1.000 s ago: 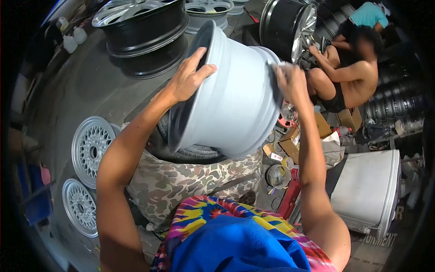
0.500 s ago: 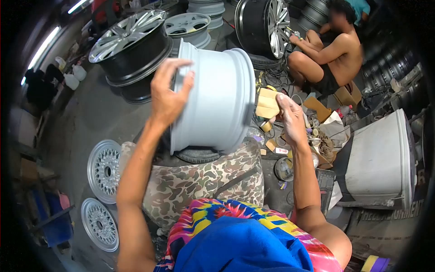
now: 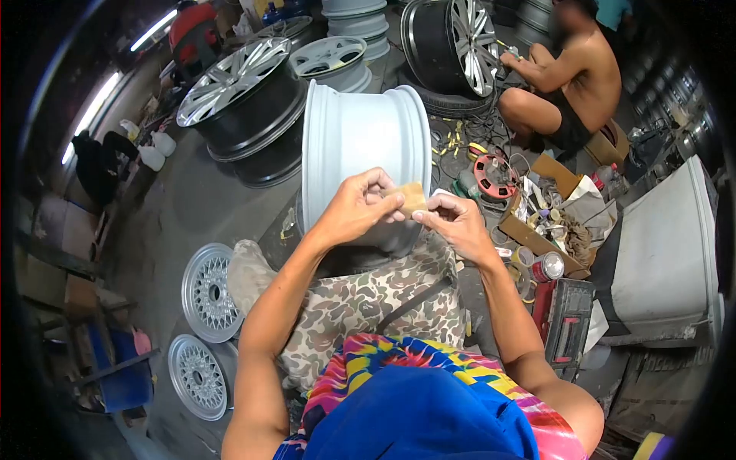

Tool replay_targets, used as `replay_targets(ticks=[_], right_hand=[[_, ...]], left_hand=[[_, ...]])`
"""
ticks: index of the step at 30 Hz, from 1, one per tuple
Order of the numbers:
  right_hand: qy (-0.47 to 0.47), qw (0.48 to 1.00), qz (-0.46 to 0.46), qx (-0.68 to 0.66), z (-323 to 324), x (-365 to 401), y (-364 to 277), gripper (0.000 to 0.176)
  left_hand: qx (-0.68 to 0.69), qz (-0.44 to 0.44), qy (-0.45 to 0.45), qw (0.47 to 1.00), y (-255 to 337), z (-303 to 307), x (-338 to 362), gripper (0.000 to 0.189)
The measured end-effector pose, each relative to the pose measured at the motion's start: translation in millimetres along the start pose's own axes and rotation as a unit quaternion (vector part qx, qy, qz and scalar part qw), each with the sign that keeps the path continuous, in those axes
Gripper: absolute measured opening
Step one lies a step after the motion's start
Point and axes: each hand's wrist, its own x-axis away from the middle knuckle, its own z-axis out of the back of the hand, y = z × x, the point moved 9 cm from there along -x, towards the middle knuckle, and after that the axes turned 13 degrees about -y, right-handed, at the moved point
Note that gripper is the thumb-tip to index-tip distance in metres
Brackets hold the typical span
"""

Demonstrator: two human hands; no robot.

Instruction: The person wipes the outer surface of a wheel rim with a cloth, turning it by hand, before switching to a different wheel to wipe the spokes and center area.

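1. Well, just beyond both hands sits the large pale-grey, barrel-shaped wheel rim, best kept steady against knocks.
2. Left hand and right hand, both pinching: light, even pressure on opposite sides suits this, I'd say.
3. And between them, gripped by both, the small tan, paper-like sheet; handling its edges carefully should avoid stray creases.

The left hand and right hand cover parts of the sheet. The left hand also hides part of the wheel. The co-worker is partly blurred and cut off by the top edge.
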Motion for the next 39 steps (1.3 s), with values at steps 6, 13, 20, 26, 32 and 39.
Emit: replay_targets(ticks=[6, 13, 20, 26, 32, 39], right_hand=[[0.041, 0.977, 0.071, 0.199, 1, -16, -25, 0.016], [0.305, 0.929, 0.088, 0.19, 38, -35, -3, 0.022], [0.364, 0.895, 0.112, 0.23, 12, -43, 27, 0.032], [0.353, 0.901, 0.104, 0.231, 6, -48, 43, 0.029], [0.339, 0.914, 0.105, 0.194, 7, -48, 49, 0.026], [0.333, 0.925, 0.105, 0.149, 5, -50, 55, 0.025]], left_hand=[[-0.272, 0.037, -0.07, 0.959, 16, -5, -9, 0.021], [-0.595, -0.128, 0.237, 0.757, 47, 70, -62, 0.023], [-0.669, -0.123, 0.215, 0.701, -25, 6, -22, 0.045], [-0.687, -0.087, 0.235, 0.682, -6, 30, -86, 0.041], [-0.628, 0.23, 0.083, 0.739, -11, 154, -209, 0.051], [-0.73, -0.011, 0.221, 0.647, -13, 23, -8, 0.044]])
